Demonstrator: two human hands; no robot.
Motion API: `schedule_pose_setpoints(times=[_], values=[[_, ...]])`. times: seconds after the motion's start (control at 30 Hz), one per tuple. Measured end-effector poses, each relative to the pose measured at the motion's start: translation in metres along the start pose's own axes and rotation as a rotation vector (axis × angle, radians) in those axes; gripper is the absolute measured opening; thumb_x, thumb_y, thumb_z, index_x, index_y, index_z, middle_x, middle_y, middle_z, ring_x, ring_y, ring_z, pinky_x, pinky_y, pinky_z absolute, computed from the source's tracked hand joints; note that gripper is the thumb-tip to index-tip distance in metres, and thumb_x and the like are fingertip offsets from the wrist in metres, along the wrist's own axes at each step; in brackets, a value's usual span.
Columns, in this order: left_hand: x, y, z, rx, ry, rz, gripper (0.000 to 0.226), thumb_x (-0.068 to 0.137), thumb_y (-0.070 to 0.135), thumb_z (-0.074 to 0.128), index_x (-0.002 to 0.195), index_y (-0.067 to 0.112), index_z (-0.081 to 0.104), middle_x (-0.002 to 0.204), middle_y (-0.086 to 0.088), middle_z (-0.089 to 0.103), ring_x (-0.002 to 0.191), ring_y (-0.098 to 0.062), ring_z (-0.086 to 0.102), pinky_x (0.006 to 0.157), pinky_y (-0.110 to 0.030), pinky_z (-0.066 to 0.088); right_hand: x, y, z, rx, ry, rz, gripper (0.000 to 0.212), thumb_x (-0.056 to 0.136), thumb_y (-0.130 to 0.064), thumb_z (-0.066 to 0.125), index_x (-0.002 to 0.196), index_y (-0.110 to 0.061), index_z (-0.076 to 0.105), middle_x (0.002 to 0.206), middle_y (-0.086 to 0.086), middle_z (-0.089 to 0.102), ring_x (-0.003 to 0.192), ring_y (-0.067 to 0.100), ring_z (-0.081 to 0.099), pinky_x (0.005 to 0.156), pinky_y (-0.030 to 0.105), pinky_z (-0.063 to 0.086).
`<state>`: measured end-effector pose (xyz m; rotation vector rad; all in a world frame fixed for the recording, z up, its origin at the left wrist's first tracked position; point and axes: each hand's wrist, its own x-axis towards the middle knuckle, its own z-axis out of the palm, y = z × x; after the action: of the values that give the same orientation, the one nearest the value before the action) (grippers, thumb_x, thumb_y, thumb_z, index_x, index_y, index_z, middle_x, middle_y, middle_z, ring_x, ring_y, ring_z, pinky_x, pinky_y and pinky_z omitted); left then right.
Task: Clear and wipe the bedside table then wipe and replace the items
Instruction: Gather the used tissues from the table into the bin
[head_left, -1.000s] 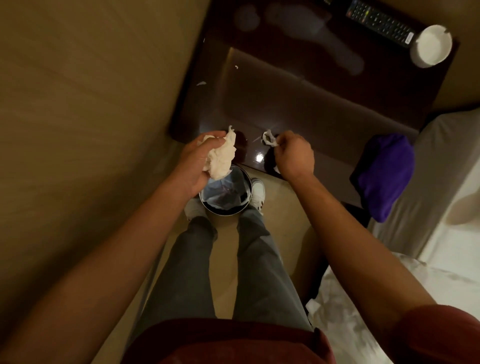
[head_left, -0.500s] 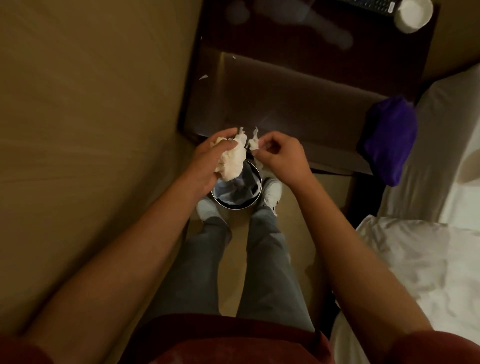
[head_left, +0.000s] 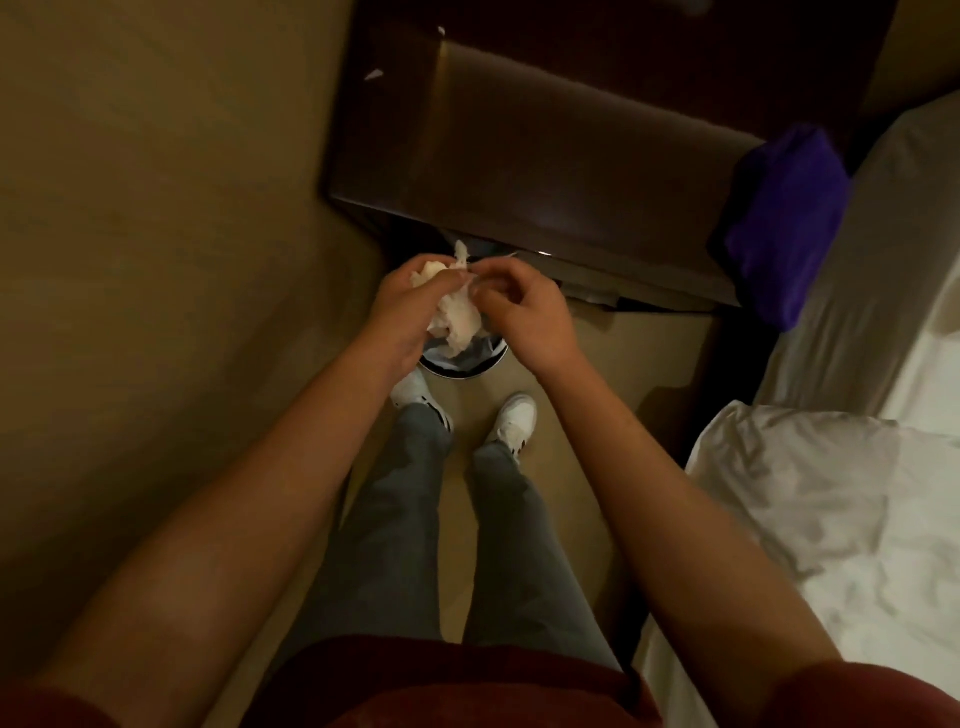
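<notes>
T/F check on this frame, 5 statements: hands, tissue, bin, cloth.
1. The left hand grips a crumpled tissue wad. True.
2. The hands are over the waste bin. True.
3. The purple cloth lies inside the bin. False: it sits at the bedside table's right edge, by the bed.
4. The right hand hangs idle at the person's side. False: it pinches tissue beside the left hand.
5. A tissue scrap lies on the table. True.

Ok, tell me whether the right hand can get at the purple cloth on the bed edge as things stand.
Probably yes, but not freely: the right hand is pinching the crumpled tissue with the left hand over the bin. Nothing blocks the way to the purple cloth.
</notes>
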<state>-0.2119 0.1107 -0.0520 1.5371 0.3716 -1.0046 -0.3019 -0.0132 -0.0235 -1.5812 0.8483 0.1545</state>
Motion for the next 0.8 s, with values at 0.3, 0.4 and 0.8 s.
schedule_pose_setpoints(times=[0.3,0.4,0.8], values=[[0.011,-0.071,0.008,-0.137,0.082,-0.2,0.011,0.092,0.016,0.073,0.101,0.019,0.069,0.092,-0.005,0.075,0.082,-0.019,0.074,0.063,-0.031,0.06,0.006,0.069,0.003,0.2,-0.022,0.324,0.041,0.103,-0.023,0.058,0.144,-0.021,0.054,0.129,0.009,0.065,0.107,0.025,0.068,0.077,0.046,0.064],[0.018,-0.086,0.001,-0.132,0.079,-0.244,0.012,0.091,0.021,0.075,0.101,0.019,0.07,0.087,-0.002,0.077,0.078,-0.018,0.076,0.059,-0.029,0.059,0.014,0.081,0.019,0.249,-0.1,0.391,0.038,0.103,-0.025,0.058,0.142,-0.022,0.057,0.124,0.009,0.066,0.1,0.021,0.068,0.065,0.031,0.06],[0.126,-0.153,-0.024,-0.065,0.1,-0.478,0.029,0.092,0.04,0.069,0.11,0.017,0.072,0.09,-0.003,0.079,0.084,-0.02,0.074,0.071,-0.033,0.059,0.102,0.18,0.087,0.156,0.032,0.548,0.013,0.091,-0.022,0.072,0.103,-0.026,0.073,0.119,0.009,0.074,0.11,0.029,0.07,0.1,0.048,0.057]])
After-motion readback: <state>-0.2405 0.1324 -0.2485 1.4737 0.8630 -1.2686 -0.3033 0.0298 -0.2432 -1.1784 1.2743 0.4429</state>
